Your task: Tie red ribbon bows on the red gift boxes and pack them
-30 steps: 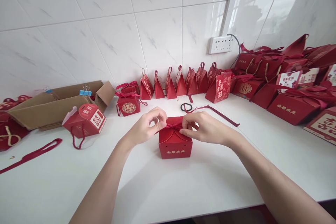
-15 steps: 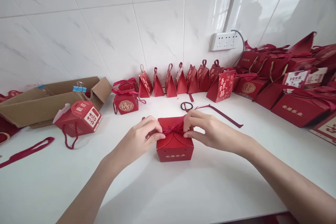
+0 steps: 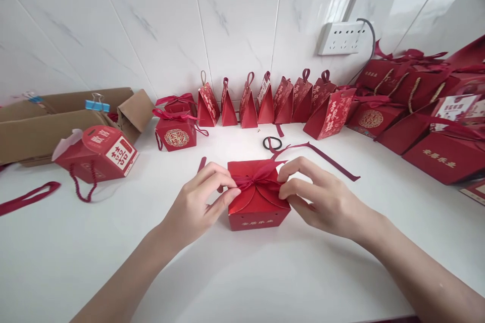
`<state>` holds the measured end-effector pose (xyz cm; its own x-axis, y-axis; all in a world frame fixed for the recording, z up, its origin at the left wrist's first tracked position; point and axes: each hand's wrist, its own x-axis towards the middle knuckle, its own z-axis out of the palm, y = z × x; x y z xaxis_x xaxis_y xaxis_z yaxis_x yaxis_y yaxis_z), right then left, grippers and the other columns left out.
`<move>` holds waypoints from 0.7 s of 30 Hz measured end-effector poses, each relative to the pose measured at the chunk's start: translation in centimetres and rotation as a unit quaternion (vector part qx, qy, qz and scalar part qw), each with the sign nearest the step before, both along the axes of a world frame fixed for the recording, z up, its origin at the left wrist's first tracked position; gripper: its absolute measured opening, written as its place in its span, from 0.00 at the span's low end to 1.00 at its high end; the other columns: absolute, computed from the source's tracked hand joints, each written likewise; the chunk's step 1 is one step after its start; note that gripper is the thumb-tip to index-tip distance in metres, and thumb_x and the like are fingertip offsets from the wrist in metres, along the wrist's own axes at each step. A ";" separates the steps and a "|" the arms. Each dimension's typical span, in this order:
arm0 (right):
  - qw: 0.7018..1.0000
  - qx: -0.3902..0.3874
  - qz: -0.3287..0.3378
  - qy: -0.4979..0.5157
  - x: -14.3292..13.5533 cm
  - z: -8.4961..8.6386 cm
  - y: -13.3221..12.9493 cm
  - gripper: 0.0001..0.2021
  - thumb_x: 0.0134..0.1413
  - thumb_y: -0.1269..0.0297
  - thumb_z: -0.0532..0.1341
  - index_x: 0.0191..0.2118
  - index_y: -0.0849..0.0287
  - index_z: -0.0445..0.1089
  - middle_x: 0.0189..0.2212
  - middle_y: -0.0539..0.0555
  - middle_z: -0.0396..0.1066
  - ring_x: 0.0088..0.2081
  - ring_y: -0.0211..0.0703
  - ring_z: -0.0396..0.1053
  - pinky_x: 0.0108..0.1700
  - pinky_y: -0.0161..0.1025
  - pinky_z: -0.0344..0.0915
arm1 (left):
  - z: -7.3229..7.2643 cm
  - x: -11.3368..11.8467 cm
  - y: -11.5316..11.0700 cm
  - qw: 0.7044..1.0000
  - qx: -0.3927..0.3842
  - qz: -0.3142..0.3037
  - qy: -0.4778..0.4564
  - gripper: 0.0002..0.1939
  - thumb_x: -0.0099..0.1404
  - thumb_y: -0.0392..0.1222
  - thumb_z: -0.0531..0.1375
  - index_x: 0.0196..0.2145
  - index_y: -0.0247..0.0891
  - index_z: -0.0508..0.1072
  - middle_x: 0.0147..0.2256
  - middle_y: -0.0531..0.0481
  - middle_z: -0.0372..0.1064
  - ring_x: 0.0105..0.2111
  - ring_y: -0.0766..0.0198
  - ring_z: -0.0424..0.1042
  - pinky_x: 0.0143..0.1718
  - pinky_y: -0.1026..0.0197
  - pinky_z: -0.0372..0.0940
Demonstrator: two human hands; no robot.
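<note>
A red gift box with curved top flaps and gold characters on its front stands on the white table. Across its top lies a dark red ribbon, knotted near the middle with loops to both sides. At the box's left edge my left hand pinches the ribbon between thumb and fingers. My right hand grips the ribbon's other side at the right edge, its fingers bent. Part of the ribbon is hidden behind the fingers.
Several red triangular boxes line the tiled wall. Further red boxes are piled at the right. Cardboard, an opened box and a tied box stand left. A black ring and loose ribbon lie behind.
My right hand has moved slightly outward to the right, and the ribbon knot looks wider between the hands. The whole view has also shifted a little.
</note>
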<state>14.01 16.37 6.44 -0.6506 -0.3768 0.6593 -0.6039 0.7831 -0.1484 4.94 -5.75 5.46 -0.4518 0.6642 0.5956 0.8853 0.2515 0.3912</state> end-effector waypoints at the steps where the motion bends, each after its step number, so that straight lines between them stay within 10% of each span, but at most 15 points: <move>1: 0.999 -0.047 0.005 -0.023 0.1 0.2 -0.1 0.08 0.55 0.77 0.51 0.32 0.55 0.61 0.32 0.54 0.64 0.31 0.41 0.64 0.30 0.39 0.64 | -0.1 0.1 0.1 1.000 0.003 0.004 -0.004 0.05 0.65 0.35 0.54 0.30 0.39 0.66 0.31 0.52 0.65 0.31 0.68 0.66 0.33 0.64 0.63; 5: 0.977 -0.173 -0.057 -0.108 0.5 0.7 -0.5 0.01 0.55 0.67 0.56 0.33 0.56 0.62 0.28 0.52 0.65 0.31 0.41 0.63 0.33 0.40 0.64 | -0.3 0.3 0.4 1.000 0.022 -0.008 -0.017 0.05 0.64 0.35 0.54 0.30 0.39 0.66 0.30 0.51 0.63 0.32 0.67 0.66 0.32 0.64 0.63; 21: 0.915 -0.282 -0.124 -0.261 -0.4 0.6 -0.5 0.08 0.56 0.61 0.57 0.29 0.57 0.69 0.28 0.51 0.70 0.29 0.39 0.65 0.32 0.37 0.62 | -1.1 1.2 1.2 0.997 0.062 -0.002 -0.046 0.06 0.64 0.33 0.54 0.29 0.39 0.63 0.30 0.52 0.61 0.30 0.69 0.64 0.32 0.65 0.62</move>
<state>13.66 15.86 7.02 -0.9518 0.1288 0.2783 -0.1499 0.5963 -0.7886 6.12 -4.51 4.38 -0.5057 0.5895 0.6299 0.8452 0.1921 0.4987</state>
